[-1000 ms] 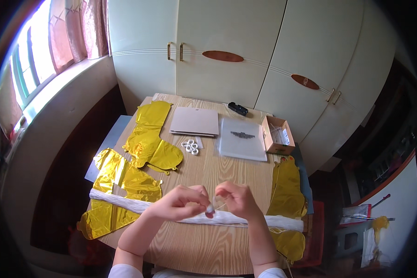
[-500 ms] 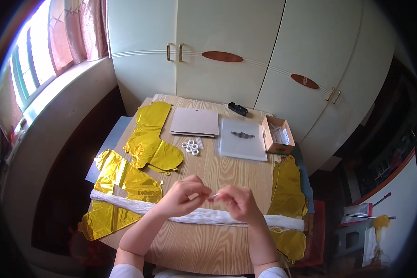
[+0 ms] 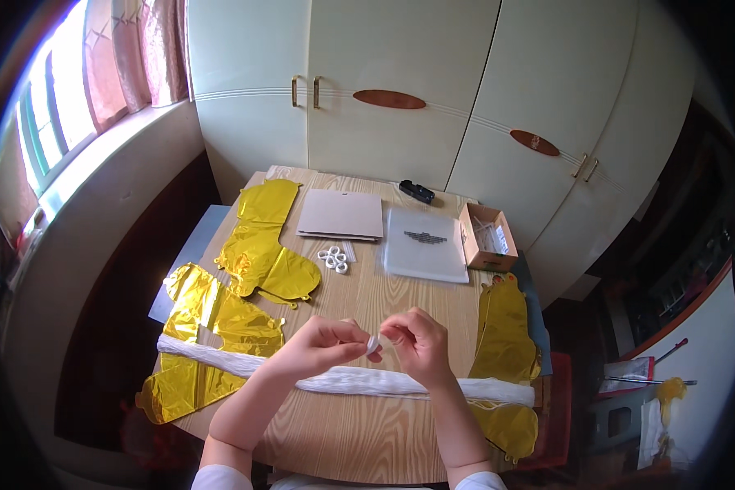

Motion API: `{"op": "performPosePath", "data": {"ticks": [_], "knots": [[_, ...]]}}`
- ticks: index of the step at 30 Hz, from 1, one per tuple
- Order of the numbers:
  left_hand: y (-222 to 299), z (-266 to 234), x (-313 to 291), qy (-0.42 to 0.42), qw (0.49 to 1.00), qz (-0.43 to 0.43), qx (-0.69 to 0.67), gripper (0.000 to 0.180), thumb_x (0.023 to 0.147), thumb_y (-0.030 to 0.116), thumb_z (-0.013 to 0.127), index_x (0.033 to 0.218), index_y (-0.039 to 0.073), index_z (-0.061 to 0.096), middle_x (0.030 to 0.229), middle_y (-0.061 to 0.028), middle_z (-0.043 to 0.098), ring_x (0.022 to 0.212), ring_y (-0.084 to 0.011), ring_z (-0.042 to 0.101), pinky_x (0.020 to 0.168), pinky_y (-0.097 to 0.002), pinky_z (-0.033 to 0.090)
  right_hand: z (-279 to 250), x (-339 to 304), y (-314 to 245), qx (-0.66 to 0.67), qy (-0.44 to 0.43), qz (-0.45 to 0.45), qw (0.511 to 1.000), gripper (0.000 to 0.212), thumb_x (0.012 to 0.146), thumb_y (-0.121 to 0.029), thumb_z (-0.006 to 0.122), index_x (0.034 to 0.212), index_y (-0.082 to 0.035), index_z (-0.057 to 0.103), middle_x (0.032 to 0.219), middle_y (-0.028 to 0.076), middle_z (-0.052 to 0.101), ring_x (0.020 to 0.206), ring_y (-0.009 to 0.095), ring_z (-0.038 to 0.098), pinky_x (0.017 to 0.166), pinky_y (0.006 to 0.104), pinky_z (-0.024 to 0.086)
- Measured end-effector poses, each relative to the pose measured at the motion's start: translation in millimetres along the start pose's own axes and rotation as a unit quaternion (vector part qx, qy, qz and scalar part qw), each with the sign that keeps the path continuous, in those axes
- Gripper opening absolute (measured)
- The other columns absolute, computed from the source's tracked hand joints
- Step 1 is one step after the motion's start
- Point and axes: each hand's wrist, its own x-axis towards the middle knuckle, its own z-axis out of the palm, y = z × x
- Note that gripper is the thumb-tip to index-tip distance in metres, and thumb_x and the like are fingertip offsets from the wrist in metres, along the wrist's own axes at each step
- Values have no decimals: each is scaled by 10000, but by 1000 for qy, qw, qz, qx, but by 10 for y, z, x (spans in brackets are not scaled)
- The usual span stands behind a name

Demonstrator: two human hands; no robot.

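Observation:
Over the near middle of the table, my left hand [image 3: 322, 346] pinches a small white ring-shaped roll [image 3: 373, 344] between thumb and fingers. Just to its right is my right hand [image 3: 418, 346], its fingertips pressed together; whatever they hold is too small to make out. Below both wrists a long bundle of white strands [image 3: 355, 381] lies across the table from left to right. More small white rings [image 3: 333, 260] lie clustered beyond my left hand, beside a little clear bag [image 3: 350, 251].
Flat gold foil balloons [image 3: 257, 253] cover the table's left side, and others [image 3: 501, 331] its right edge. Farther back are grey-beige cards [image 3: 340, 215], clear plastic sleeves [image 3: 425, 253], a black object [image 3: 416, 192] and an open cardboard box [image 3: 498, 263]. White cabinets [image 3: 400, 49] stand behind.
My right hand has drawn slightly back from the left and turned more upright. The white roll now shows clearly in my left fingers. The things on the table lie as before.

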Motion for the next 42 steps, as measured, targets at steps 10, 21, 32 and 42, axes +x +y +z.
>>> {"op": "performPosePath", "data": {"ticks": [10,21,32,42], "knots": [[-79,31,36,94,990,16,-100,243,893,-14,494,1121,-26,578,1094,-99,616,1036,-141,559,912,-263,420,210,-41,-38,-78,43,-64,994,92,756,-73,686,817,-64,618,610,33,518,467,178,508,417,284,389],[-23,66,22,118,961,-8,249,198,795,58,651,992,62,658,799,-48,634,683,-84,561,615,-227,442,34,32,-60,-232,38,-189,953,170,682,-167,747,747,-114,599,608,-19,478,533,143,485,467,277,383],[-74,58,7,80,990,-59,102,158,850,105,628,934,-28,630,806,-62,654,763,-75,603,666,-218,479,91,11,-2,-46,55,-62,996,192,647,-131,779,697,-86,599,663,10,514,610,163,516,521,295,435],[-27,23,27,41,994,-91,-40,172,891,86,568,984,-54,601,916,-86,650,881,-103,607,791,-216,480,16,57,35,-46,-3,-170,984,153,710,-79,715,859,-62,683,831,35,632,743,179,593,612,286,497]]}}
